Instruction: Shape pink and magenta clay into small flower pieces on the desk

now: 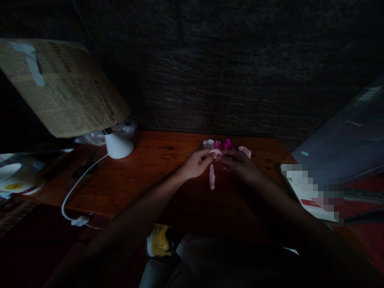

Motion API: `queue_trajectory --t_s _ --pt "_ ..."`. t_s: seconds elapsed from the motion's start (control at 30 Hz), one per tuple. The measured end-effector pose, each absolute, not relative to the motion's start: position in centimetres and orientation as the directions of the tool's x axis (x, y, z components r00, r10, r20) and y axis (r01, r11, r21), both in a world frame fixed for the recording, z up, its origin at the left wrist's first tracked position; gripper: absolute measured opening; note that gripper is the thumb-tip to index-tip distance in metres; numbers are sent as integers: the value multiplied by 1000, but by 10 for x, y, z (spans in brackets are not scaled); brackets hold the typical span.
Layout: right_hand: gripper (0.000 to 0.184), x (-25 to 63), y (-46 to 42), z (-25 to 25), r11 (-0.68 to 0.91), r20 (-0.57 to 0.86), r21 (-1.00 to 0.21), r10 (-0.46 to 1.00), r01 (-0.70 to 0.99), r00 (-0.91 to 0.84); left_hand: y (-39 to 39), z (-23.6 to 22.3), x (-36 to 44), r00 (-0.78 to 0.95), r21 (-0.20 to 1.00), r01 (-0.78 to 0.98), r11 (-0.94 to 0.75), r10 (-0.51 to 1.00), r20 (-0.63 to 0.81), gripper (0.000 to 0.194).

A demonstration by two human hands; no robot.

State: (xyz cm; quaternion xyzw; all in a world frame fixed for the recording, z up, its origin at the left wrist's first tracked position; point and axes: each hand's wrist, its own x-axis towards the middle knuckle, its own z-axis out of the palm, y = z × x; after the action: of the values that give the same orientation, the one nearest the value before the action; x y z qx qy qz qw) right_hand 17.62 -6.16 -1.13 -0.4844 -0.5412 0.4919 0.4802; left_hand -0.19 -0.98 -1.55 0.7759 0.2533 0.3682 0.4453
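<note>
My left hand (198, 162) pinches a pale pink flattened piece of modelling clay (216, 153) between thumb and fingers, just above the table. From the other side, the fingers of my right hand (240, 163) close on the same piece; its fingertips are dim and partly blurred. Below the hands lies a lumpy pink clay roll (212, 177), pointing towards me. Behind them sit a whitish clay lump (208, 143), a pink lump (217, 144) and a magenta lump (229, 144). A light pink lump (245, 151) rests beyond my right hand.
The wooden table (156, 164) meets a dark brick wall (198, 72). At left stand a lamp (119, 146) with a newsprint-patterned shade, its white cord (67, 196), dark scissors (85, 166) and a white cup (13, 178). A partly blurred white item (312, 196) lies at the right edge.
</note>
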Motion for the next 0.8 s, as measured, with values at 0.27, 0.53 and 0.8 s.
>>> queue_trajectory --t_s 0.27,0.53,0.8 --pt "37 177 -63 -8 66 61 -997 993 47 -98 -11 -18 -1 610 868 53 -493 704 363 34" --pt "38 178 -64 -6 141 120 -976 984 164 -133 -10 -19 -1 594 818 146 -556 710 377 39" --pt "33 172 -65 -4 126 117 -989 988 83 -106 -11 -12 -2 595 807 106 -581 687 416 36"
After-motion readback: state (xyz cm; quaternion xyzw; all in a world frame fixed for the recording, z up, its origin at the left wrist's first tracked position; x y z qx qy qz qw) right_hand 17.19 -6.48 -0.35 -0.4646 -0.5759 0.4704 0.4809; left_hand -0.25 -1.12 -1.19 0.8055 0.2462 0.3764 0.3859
